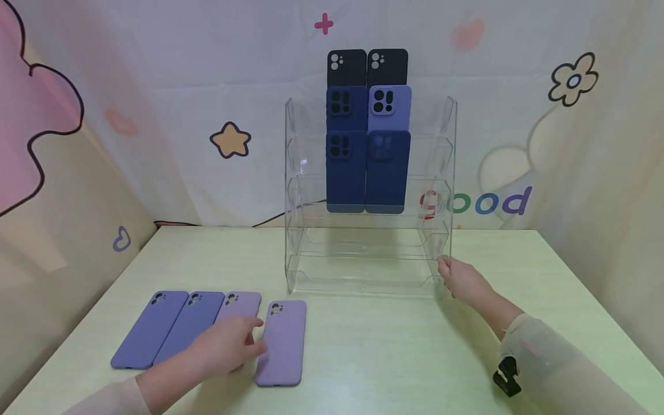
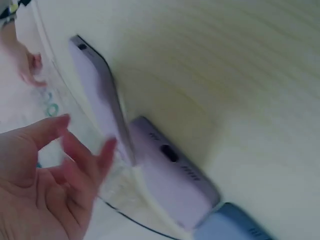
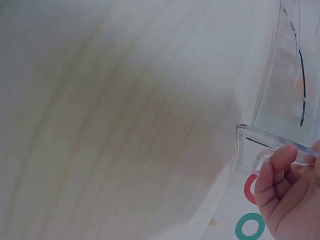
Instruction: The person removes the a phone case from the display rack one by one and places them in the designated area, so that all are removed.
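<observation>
Pale-purple rectangular phone case (image 1: 283,347) is lying just right of our loose-fingered, empty left hand (image 1: 226,344), perhaps risking a skewing bump, while our right hand (image 1: 464,280) is pinching the clear acrylic tiered rack (image 1: 358,250), possibly risking a toppling tug.

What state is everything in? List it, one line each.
Clear tiered rack: upright on the table
Six racked phone cases: propped upright, overlapping in three rows
Two blue-violet phone cases: lying side by side, backs up
Left lilac phone case: lying, partly hidden
Right lilac phone case: back up
Left hand: open, near both lilac cases
Right hand: gripping the rack's edge
</observation>
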`<state>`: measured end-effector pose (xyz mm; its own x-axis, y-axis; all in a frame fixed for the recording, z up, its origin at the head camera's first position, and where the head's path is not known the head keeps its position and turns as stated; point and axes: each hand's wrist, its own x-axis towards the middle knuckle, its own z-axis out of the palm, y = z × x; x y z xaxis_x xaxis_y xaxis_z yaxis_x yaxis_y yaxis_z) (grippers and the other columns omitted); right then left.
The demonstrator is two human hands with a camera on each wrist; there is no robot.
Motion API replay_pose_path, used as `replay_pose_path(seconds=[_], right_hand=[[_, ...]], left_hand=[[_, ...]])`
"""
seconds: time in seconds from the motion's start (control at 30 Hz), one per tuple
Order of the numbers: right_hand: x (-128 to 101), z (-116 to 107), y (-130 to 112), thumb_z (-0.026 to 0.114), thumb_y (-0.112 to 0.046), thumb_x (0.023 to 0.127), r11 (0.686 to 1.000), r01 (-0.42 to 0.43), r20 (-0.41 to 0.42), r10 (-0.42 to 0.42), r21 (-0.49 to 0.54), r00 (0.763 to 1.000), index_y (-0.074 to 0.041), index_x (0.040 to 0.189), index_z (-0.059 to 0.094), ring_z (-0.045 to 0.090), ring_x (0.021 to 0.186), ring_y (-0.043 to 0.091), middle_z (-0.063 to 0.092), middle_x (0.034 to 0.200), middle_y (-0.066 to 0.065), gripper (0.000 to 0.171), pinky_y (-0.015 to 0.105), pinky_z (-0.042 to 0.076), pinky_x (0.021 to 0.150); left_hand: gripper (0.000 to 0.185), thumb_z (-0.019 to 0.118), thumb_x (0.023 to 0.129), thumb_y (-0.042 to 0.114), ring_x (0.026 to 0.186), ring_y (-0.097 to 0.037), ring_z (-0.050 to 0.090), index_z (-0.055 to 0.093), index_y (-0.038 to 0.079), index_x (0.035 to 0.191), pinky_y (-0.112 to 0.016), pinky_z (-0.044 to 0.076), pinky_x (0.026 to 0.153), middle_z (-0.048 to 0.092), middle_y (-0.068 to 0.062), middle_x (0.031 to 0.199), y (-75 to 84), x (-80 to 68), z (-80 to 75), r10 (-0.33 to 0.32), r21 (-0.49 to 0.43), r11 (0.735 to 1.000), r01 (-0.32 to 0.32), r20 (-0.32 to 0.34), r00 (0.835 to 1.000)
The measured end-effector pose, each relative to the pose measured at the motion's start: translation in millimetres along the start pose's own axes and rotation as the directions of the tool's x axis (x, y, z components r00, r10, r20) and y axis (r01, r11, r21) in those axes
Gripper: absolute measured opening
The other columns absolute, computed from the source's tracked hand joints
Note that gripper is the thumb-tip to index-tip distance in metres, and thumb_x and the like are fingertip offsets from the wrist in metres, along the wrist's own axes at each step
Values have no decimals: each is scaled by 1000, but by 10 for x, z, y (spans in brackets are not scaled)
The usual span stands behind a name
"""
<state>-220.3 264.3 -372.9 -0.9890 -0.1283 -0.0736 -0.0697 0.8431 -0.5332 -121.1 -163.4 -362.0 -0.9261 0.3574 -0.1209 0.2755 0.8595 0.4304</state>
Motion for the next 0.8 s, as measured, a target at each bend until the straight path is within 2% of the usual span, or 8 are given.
replay_pose_path(seconds=[0.07,0.13,0.17,0.23,0.33,0.5,0.6,0.8], right_hand=[[2,4,-1,23,-24,102,1000,4,-1,-4,-6,1000,11,136,33,45,55,17,50,72,7,50,31,37,52],[1,3,-1,23,-24,102,1000,5,-1,-5,-8,1000,11,136,32,45,55,17,51,74,8,50,31,38,53],[-1,1,-2,23,-24,102,1000,6,-3,-6,-10,1000,11,136,33,46,55,17,52,74,8,50,31,38,53],[-5,-3,-3,23,-24,102,1000,8,-8,-8,-10,1000,10,135,34,46,55,17,51,74,8,49,31,38,53],[-9,-5,-4,23,-23,101,1000,7,-5,-7,1,1000,8,133,37,44,54,17,49,72,6,46,31,37,52],[-2,-2,1,23,-23,101,1000,4,-1,-4,13,1000,8,132,38,44,54,17,47,71,5,46,30,37,52],[-2,-3,-1,23,-23,101,1000,6,-4,-6,11,1000,8,132,38,44,54,17,47,70,5,46,30,37,52],[-11,-6,-6,24,-22,101,1000,7,-9,-7,1,1000,8,132,38,44,54,17,46,70,5,45,31,36,52]], left_hand=[[52,75,77,28,72,-21,61,59,1,118,-37,51,61,64,-8,88,57,-79,40,133,220,967,-126,-20,991],[58,75,75,37,91,-28,61,58,6,122,-43,53,69,60,-13,109,112,-158,96,259,366,896,-253,32,965],[62,73,76,43,98,-32,59,57,9,125,-45,53,71,56,-17,117,132,-192,125,310,395,863,-315,78,947],[68,66,78,56,109,-36,54,53,16,132,-50,51,77,48,-19,131,161,-241,179,332,384,841,-381,191,924],[70,53,79,69,117,-39,48,49,28,136,-52,50,79,41,-18,139,164,-273,239,274,356,854,-379,311,910],[71,49,78,72,122,-36,45,44,35,139,-53,46,87,38,-17,142,124,-267,248,167,316,898,-305,397,903],[75,50,75,75,126,-34,41,42,37,139,-53,42,92,36,-16,144,108,-261,220,139,294,915,-275,412,901],[78,60,71,71,127,-37,39,43,36,139,-55,38,95,33,-19,145,60,-264,169,119,300,923,-241,374,920]])
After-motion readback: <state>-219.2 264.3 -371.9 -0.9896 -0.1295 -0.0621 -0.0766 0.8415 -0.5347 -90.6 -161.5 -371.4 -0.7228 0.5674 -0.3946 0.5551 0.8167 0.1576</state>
